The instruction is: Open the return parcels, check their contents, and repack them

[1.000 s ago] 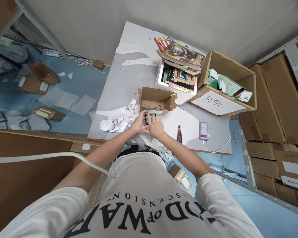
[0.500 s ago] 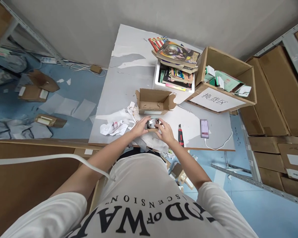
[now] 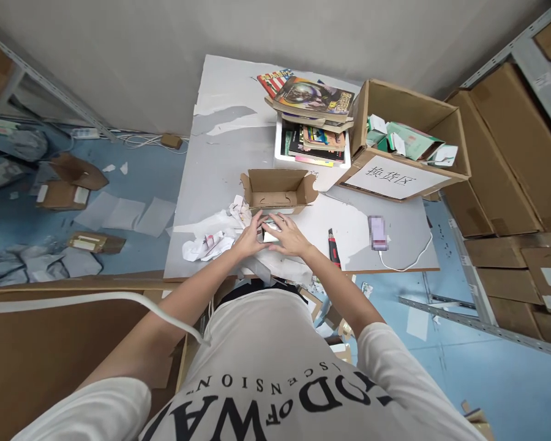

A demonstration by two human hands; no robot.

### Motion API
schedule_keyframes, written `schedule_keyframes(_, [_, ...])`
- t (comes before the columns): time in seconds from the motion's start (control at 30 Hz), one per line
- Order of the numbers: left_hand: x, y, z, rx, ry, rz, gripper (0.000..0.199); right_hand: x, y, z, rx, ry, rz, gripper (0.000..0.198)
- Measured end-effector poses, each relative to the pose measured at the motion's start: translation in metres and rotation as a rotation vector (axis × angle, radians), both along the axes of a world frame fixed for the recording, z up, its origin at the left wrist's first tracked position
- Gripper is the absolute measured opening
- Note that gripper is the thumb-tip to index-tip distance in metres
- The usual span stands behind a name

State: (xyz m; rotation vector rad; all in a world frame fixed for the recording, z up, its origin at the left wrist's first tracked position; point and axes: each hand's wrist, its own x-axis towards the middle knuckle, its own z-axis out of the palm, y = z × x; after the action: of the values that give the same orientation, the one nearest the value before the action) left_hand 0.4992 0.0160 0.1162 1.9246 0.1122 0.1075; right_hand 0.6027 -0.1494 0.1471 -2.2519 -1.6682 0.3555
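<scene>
A small box (image 3: 270, 231) with a white face and dark edge is between my two hands, low at the front of the table. My left hand (image 3: 248, 240) grips its left side with curved fingers. From the right, my right hand (image 3: 289, 236) holds it too, the fingers bent over its top and partly hiding it. Just beyond my hands stands an open brown cardboard box (image 3: 278, 182). Crumpled white paper (image 3: 207, 246) lies beside my left hand.
A red and black utility knife (image 3: 333, 248) and a phone (image 3: 377, 233) on a white cable lie to the right. Behind stand a white bin (image 3: 308, 162) stacked with books and a large carton (image 3: 406, 177) of small green-and-white boxes. Shelving flanks the table.
The small box showed a shiny round item inside; now a white face shows there instead. My right hand has moved over its top, fingers further across. The camera view has shifted slightly.
</scene>
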Motion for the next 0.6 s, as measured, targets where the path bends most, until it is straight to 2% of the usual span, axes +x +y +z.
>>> schedule_keyframes(0.07, [0.003,0.004,-0.001,0.023,0.012,-0.047,0.115,0.005,-0.002,0.007,-0.067,-0.073,0.078,0.069])
schedule_keyframes(0.27, [0.012,0.003,-0.009,0.131,0.072,-0.072,0.122,0.008,0.004,0.013,-0.217,-0.186,0.057,0.055])
schedule_keyframes(0.33, [0.012,0.000,-0.013,0.157,0.095,-0.083,0.124,0.007,0.001,0.016,-0.216,-0.193,0.056,0.055])
schedule_keyframes(0.4, [0.009,-0.002,-0.016,0.172,0.106,-0.091,0.124,0.011,-0.011,0.027,-0.160,-0.187,0.017,0.055])
schedule_keyframes(0.5, [0.002,-0.005,-0.018,0.163,0.120,-0.042,0.116,0.037,-0.051,0.071,0.045,-0.191,-0.117,0.055])
schedule_keyframes(0.6, [-0.007,-0.006,-0.021,0.156,0.160,0.034,0.099,0.094,-0.107,0.143,0.326,-0.283,-0.336,0.055])
